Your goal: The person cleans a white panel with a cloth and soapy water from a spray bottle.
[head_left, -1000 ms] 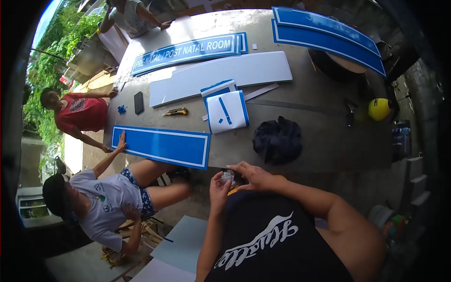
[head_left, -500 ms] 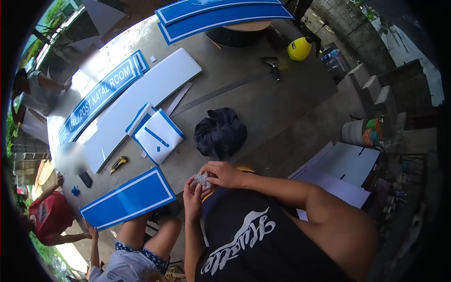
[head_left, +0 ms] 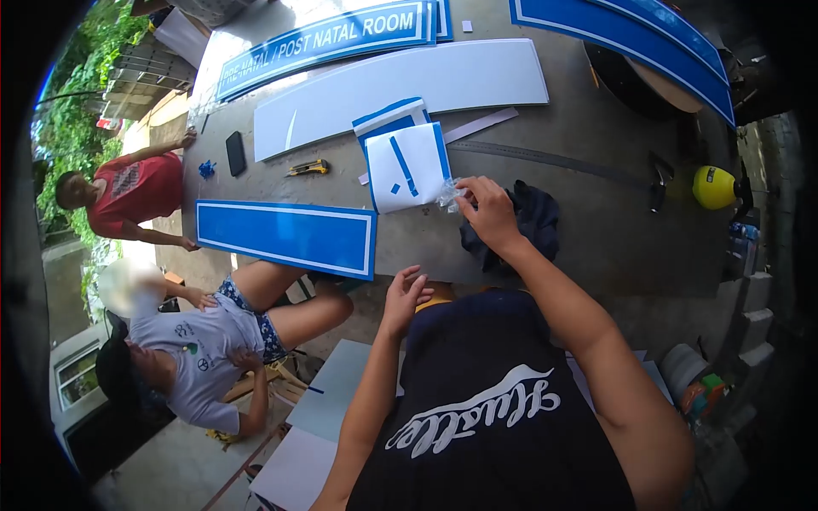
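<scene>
My right hand [head_left: 487, 209] pinches a crinkly clear wrapper [head_left: 449, 195] out over the table [head_left: 588, 230] by the white sheet [head_left: 409, 168], while my left hand [head_left: 402, 294] hangs open and empty near my tummy.

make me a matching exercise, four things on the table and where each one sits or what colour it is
Things:
1. crumpled plastic
2. utility knife
3. dark cloth
4. phone

Places or states:
A. lies black and flat near the person in red
B. pinched in the right hand
C. bunched up under the right wrist
D. yellow, lying just below the long white board

Pairs: 1-B, 2-D, 3-C, 4-A
</scene>
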`<control>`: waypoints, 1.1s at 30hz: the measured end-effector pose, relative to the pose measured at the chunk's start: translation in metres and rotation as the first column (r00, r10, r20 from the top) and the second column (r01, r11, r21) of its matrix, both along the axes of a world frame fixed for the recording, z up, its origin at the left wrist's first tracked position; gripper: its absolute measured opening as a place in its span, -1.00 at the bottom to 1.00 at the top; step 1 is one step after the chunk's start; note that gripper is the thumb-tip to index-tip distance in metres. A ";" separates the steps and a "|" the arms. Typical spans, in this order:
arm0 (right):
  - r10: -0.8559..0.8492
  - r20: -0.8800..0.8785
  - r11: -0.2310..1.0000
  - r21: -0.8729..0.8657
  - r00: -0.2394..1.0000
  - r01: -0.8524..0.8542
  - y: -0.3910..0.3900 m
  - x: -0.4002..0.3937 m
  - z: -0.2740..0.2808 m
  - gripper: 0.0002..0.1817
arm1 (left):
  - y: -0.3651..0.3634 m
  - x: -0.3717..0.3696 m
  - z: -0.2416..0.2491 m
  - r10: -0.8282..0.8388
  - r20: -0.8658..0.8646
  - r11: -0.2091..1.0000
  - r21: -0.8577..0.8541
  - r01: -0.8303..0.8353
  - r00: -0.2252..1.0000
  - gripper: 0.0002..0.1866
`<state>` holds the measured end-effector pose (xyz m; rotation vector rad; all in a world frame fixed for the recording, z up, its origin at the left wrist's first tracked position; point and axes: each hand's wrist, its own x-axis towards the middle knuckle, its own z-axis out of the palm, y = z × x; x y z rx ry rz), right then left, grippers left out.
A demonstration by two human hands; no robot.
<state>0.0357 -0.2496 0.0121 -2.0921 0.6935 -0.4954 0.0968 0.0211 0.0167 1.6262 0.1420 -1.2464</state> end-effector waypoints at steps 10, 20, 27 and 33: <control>0.213 -0.434 0.903 -0.254 0.875 -0.346 -0.003 0.151 -0.133 -0.89 | 0.012 -0.047 -0.030 0.520 -0.143 0.854 0.059 -0.517 0.842 -0.49; 0.281 -0.587 0.919 -0.064 0.759 -0.390 -0.021 0.159 -0.092 -0.86 | -0.104 0.054 -0.124 0.735 -0.176 0.667 0.015 -0.745 0.654 -0.22; 0.402 -0.504 0.890 0.018 0.764 -0.456 -0.048 0.166 -0.083 -0.76 | -0.129 0.073 -0.140 0.793 -0.244 0.550 -0.108 -0.828 0.559 -0.58; 0.407 -0.528 0.873 -0.014 0.745 -0.487 -0.047 0.174 -0.071 -0.63 | -0.137 0.104 -0.114 0.826 -0.099 0.536 -0.169 -0.827 0.555 -0.58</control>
